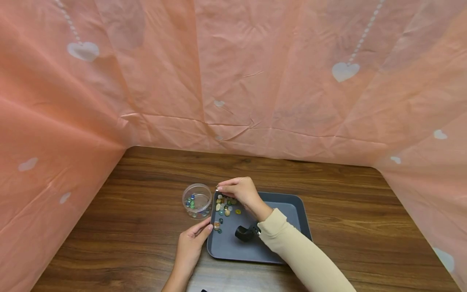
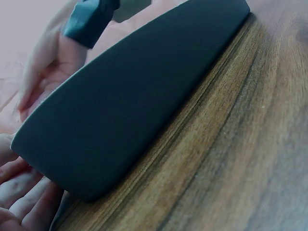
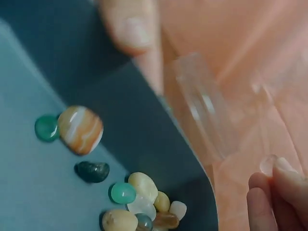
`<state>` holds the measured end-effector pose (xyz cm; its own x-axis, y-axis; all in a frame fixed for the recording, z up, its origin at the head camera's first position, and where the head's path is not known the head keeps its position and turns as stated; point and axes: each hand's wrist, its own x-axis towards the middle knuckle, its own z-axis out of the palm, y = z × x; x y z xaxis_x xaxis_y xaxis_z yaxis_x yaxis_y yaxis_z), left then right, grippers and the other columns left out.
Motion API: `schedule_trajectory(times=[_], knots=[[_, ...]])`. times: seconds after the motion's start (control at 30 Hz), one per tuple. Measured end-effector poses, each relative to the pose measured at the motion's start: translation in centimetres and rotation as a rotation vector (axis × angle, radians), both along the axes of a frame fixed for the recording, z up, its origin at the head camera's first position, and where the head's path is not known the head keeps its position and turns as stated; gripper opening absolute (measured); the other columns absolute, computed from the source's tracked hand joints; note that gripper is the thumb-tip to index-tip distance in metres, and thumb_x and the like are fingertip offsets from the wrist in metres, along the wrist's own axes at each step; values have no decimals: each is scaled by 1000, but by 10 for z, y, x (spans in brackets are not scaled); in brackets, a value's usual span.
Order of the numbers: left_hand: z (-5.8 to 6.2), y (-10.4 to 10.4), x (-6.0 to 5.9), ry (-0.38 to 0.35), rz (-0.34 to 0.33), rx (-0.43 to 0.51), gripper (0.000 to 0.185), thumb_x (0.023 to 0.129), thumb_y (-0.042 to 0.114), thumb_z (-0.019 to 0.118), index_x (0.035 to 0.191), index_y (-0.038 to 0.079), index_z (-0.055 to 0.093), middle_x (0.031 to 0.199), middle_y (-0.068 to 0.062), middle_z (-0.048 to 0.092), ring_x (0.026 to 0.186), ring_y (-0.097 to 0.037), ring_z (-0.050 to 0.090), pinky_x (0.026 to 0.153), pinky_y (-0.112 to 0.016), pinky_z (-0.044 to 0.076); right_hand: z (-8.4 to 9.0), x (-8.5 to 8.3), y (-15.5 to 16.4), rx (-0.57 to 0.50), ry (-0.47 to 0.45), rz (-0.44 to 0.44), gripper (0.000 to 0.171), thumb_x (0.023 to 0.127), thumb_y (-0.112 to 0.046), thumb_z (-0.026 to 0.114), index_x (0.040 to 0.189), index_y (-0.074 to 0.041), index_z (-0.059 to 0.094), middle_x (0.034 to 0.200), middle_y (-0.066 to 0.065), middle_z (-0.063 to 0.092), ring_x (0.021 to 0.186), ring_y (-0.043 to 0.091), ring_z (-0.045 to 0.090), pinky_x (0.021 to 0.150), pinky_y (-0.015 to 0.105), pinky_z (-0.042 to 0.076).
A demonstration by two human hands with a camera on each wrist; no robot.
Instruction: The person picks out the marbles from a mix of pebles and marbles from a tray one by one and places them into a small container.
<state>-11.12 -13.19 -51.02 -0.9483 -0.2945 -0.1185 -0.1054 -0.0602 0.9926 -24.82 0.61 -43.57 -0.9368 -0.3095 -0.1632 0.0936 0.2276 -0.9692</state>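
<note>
My left hand (image 1: 191,243) grips the left rim of a dark grey tray (image 1: 255,253), thumb over the edge and fingers outside the wall. Above the tray's far left corner, my right hand (image 1: 240,190) pinches a small clear glass-like piece (image 3: 267,165) between thumb and fingertips. Several polished stones lie along the tray's left side, among them an orange-and-white banded stone (image 3: 80,130), a dark green stone (image 3: 93,172) and a cream stone (image 3: 120,222). A yellow stone (image 1: 238,211) sits a little apart from them. Left of the tray stands a clear round tub (image 1: 197,186) with several blue and green glass pieces inside.
The tray and tub stand on a brown wooden table (image 1: 146,211). A pink curtain (image 1: 233,73) with white hearts encloses the back and sides. A black wrist camera (image 1: 245,233) on the right arm hangs over the tray.
</note>
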Motion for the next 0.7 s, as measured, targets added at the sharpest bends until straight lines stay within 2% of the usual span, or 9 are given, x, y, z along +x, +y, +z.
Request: schedule_trajectory(times=[0.07, 0.17, 0.23, 0.33, 0.47, 0.7], knots=[[0, 0, 0, 3, 0, -4, 34, 91, 16, 73, 119, -3, 69, 122, -18, 70, 99, 4, 66, 84, -11, 52, 3, 2, -8, 136, 143, 48, 14, 85, -13, 78, 95, -4, 80, 93, 13, 78, 80, 26, 75, 67, 28, 60], [0, 0, 0, 0, -6, -11, 34, 91, 17, 72, 120, -2, 69, 122, -17, 70, 100, 4, 66, 84, -11, 52, 6, 6, -19, 314, 354, 99, 9, 85, -16, 78, 90, -9, 82, 89, 9, 79, 63, 25, 67, 52, 21, 48], [0, 0, 0, -1, -13, -12, 34, 92, 17, 72, 120, -2, 70, 123, -17, 70, 100, 4, 66, 85, -11, 52, 7, 8, -24, 356, 445, 126, 8, 86, -13, 77, 90, -8, 81, 90, 9, 79, 58, 19, 64, 50, 18, 45], [0, 1, -1, -2, -21, -10, 34, 92, 17, 72, 120, -1, 70, 123, -16, 70, 101, 4, 66, 85, -11, 51, 8, 11, -28, 399, 560, 151, 8, 88, -9, 75, 92, -4, 81, 92, 10, 79, 68, 12, 68, 55, 15, 48], [0, 2, -1, -3, -25, -13, 34, 92, 17, 72, 120, -1, 70, 123, -16, 70, 101, 5, 65, 85, -10, 51, 10, 14, -32, 422, 648, 181, 9, 88, -7, 73, 93, -3, 80, 94, 9, 79, 83, 18, 73, 61, 16, 52], [0, 2, -1, -4, -26, -27, 34, 92, 17, 72, 120, -2, 70, 123, -16, 70, 101, 6, 64, 85, -10, 51, 11, 16, -36, 456, 724, 242, 7, 87, -4, 74, 90, -3, 80, 92, 10, 78, 77, 17, 72, 59, 15, 51]])
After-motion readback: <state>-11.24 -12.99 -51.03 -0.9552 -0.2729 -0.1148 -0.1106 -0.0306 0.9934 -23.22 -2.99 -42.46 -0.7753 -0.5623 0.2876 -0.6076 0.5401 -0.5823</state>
